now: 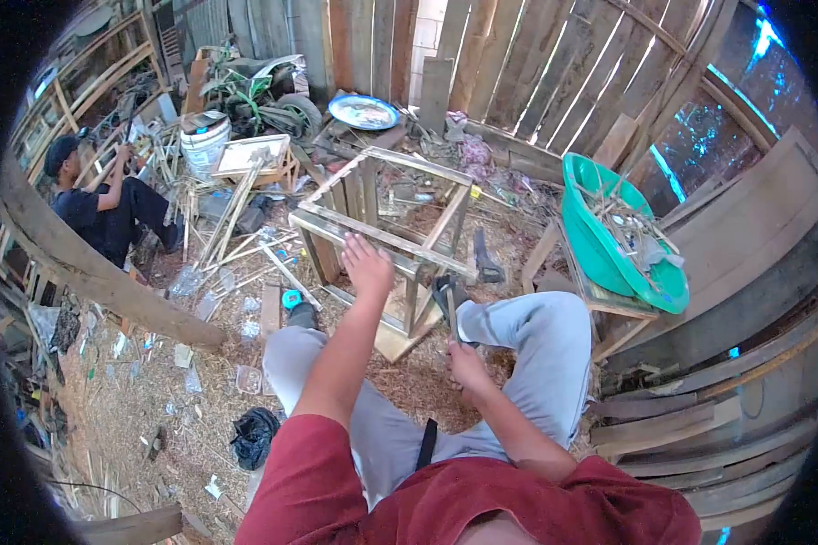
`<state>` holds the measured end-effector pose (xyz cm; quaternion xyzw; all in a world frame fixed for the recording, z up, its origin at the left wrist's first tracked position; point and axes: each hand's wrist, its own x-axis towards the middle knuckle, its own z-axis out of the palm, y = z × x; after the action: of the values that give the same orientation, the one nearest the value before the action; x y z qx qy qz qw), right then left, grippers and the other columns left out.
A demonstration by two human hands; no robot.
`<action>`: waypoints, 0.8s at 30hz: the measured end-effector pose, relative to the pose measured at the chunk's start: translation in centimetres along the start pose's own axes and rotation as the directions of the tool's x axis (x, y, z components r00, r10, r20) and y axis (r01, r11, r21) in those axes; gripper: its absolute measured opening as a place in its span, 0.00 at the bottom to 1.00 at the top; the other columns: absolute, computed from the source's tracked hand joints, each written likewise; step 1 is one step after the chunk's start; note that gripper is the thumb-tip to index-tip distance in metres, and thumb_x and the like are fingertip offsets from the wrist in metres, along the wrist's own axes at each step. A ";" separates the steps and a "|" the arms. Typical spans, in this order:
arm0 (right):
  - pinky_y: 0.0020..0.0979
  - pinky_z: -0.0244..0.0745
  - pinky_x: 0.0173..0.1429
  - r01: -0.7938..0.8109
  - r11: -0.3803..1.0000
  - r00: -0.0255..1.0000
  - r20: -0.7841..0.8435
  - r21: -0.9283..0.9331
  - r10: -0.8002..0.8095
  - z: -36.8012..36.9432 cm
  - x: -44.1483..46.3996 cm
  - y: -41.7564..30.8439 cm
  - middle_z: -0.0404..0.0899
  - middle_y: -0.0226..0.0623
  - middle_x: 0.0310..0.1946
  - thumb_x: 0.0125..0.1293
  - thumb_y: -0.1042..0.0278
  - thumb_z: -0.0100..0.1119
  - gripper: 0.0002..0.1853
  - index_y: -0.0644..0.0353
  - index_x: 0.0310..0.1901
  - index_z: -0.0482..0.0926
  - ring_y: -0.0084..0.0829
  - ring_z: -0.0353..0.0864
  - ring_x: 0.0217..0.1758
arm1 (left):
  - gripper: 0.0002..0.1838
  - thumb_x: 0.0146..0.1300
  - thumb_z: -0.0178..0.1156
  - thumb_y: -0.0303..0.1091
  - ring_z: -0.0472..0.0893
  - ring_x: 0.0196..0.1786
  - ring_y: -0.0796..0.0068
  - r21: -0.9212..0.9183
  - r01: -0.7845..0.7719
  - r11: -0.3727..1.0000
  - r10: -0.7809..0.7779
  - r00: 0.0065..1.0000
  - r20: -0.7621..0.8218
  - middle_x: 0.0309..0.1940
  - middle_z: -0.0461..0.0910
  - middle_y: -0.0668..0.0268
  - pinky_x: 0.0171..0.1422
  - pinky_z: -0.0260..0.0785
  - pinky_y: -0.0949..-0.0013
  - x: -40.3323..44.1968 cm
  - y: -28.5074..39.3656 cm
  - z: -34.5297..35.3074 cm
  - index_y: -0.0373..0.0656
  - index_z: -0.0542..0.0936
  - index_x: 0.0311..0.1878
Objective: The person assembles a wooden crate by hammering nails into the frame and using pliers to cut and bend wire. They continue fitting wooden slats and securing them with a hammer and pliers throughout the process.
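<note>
A wooden frame point(409, 243) like a small open box stands on the ground between my feet. My left hand point(368, 265) lies on its near top rail with the fingers stretched out. My right hand point(468, 368) is closed around the handle of a hammer point(452, 313), low at the right of the frame and beside my right knee. The hammer's head end is dark and close to my right foot, so its outline is hard to make out.
A co-worker point(109, 195) sits at the left. A green basin point(609, 236) of scraps rests on a wooden stand at the right. A white bucket point(206, 145), a blue-rimmed basin point(364, 112) and a teal tape measure point(292, 299) lie around; a slanting post point(109, 263) crosses the left.
</note>
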<state>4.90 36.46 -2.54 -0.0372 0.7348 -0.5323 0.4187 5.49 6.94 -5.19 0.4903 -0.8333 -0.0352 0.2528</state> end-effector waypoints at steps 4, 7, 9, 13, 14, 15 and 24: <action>0.26 0.54 0.18 -0.473 0.857 0.867 0.283 0.205 0.410 -1.8 3.4 1.8 0.62 0.23 0.19 0.80 0.53 0.46 0.14 0.51 0.38 0.70 0.19 0.59 0.16 | 0.38 0.73 0.46 0.45 0.53 0.83 0.40 -0.056 -0.014 0.998 0.014 1.000 0.002 0.80 0.52 0.36 0.86 0.44 0.46 -1.6 1.6 0.0 0.23 0.59 0.76; 0.27 0.54 0.18 -0.142 0.954 0.964 0.254 0.262 0.074 -2.0 -2.4 -8.2 0.62 0.21 0.19 0.79 0.52 0.48 0.13 0.51 0.38 0.70 0.20 0.60 0.16 | 0.40 0.73 0.45 0.46 0.52 0.84 0.44 0.054 0.012 0.998 -0.011 1.000 -0.022 0.81 0.50 0.38 0.87 0.40 0.49 -0.3 1.5 0.8 0.22 0.57 0.77; 0.30 0.54 0.18 0.095 0.983 0.983 0.142 0.156 -0.118 -2.0 -2.0 -6.2 0.62 0.20 0.18 0.78 0.51 0.51 0.13 0.50 0.39 0.70 0.21 0.61 0.15 | 0.39 0.73 0.45 0.46 0.52 0.84 0.44 0.051 0.017 0.999 -0.019 0.999 0.039 0.81 0.51 0.38 0.87 0.40 0.49 -0.9 1.1 0.3 0.22 0.58 0.77; 0.30 0.54 0.18 -0.223 0.954 0.972 0.124 0.202 0.201 -2.0 0.6 -1.0 0.61 0.22 0.18 0.78 0.53 0.51 0.13 0.50 0.36 0.69 0.21 0.58 0.15 | 0.38 0.74 0.44 0.46 0.52 0.84 0.43 0.054 0.003 0.999 -0.005 0.999 0.042 0.81 0.51 0.38 0.87 0.41 0.48 0.0 1.5 0.0 0.22 0.59 0.76; 0.30 0.54 0.18 -0.360 0.903 0.928 0.192 0.232 0.321 -2.2 1.5 -0.6 0.60 0.22 0.18 0.78 0.54 0.51 0.13 0.50 0.35 0.69 0.21 0.58 0.15 | 0.38 0.74 0.44 0.46 0.52 0.84 0.43 0.059 -0.013 0.998 0.009 0.999 0.053 0.81 0.51 0.38 0.87 0.41 0.48 -0.6 1.8 -0.1 0.22 0.60 0.76; 0.30 0.54 0.18 -0.490 0.833 0.865 0.260 0.257 0.429 -2.7 3.2 0.1 0.60 0.22 0.18 0.78 0.54 0.51 0.13 0.50 0.35 0.68 0.21 0.58 0.15 | 0.38 0.74 0.44 0.47 0.52 0.83 0.42 0.031 -0.043 0.999 0.042 0.999 0.026 0.81 0.51 0.37 0.87 0.41 0.47 -0.9 2.0 0.4 0.22 0.60 0.76; 0.29 0.54 0.19 -0.185 0.978 0.978 0.121 0.095 0.173 -2.9 0.7 -2.6 0.62 0.22 0.20 0.79 0.55 0.48 0.12 0.51 0.38 0.69 0.21 0.59 0.16 | 0.39 0.74 0.44 0.46 0.50 0.83 0.38 -0.003 -0.019 1.000 0.019 1.000 0.024 0.80 0.49 0.33 0.86 0.38 0.44 0.2 1.9 1.0 0.22 0.57 0.77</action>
<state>1.56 37.17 -0.61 0.0216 0.6814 -0.5276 0.5068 3.46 7.51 -5.40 0.4814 -0.8410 -0.0398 0.2438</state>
